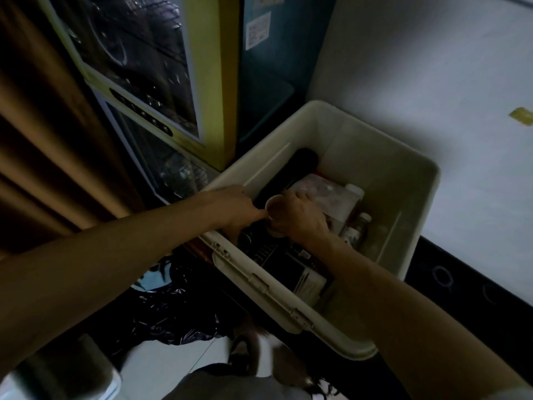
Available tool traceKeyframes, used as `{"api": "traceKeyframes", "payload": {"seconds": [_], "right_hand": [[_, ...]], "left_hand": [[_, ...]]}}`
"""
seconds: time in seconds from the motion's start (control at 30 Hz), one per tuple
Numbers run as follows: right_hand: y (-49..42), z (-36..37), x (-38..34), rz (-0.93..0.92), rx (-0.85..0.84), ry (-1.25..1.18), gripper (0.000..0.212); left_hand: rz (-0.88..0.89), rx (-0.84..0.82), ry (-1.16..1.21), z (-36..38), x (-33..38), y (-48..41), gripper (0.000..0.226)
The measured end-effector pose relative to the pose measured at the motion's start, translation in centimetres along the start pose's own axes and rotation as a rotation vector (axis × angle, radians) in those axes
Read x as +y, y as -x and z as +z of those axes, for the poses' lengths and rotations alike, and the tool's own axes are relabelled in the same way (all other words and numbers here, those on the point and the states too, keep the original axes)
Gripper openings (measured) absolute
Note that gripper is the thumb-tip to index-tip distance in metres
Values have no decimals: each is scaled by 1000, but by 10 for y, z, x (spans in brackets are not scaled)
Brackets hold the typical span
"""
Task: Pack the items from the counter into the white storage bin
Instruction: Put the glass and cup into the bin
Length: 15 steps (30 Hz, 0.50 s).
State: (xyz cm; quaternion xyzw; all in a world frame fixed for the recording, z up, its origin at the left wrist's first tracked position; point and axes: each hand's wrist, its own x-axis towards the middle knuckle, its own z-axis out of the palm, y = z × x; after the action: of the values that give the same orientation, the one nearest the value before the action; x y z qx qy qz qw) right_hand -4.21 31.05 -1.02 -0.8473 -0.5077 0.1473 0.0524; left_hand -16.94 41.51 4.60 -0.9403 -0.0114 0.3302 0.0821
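White storage bin (375,145) sits open in the middle of the view, its hinged near rim running from the centre left down toward the lower right and its far corner pointing up toward the cabinet. Both hands reach inside. The right hand (302,219) is clenched around a small round container (274,207), whose pale circular end faces up and to the left; its body is covered by the fingers, so its long axis is hard to judge. The left hand (233,206) lies over the bin's left rim with one finger stretched out to the container, but its other fingers are tucked out of sight and its grip cannot be told. Deeper in the bin lie a black object (302,163), a clear plastic box (328,194), white-capped bottles (364,219) and a dark printed carton (288,265). A yellow-framed glass cabinet (138,82) and a brown curtain (43,125) stand to the left, a pale surface (432,82) with a scrap of yellow tape (520,115) spreads to the right, and a black plastic bag (173,313) lies below. What the bin stands on is hidden, and the dim light blurs the labels.
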Motion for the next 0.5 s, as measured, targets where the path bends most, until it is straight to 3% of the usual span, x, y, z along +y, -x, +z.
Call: {"api": "traceKeyframes", "payload": {"seconds": [0.1,0.5], "right_hand": [[-2,1,2,-7,-15,42,82],[4,-3,11,-33,-16,95,67]], "left_hand": [[-55,-74,15,3,-2,-1,94],[-74,-70,226,-6,-4,-5,72]]}}
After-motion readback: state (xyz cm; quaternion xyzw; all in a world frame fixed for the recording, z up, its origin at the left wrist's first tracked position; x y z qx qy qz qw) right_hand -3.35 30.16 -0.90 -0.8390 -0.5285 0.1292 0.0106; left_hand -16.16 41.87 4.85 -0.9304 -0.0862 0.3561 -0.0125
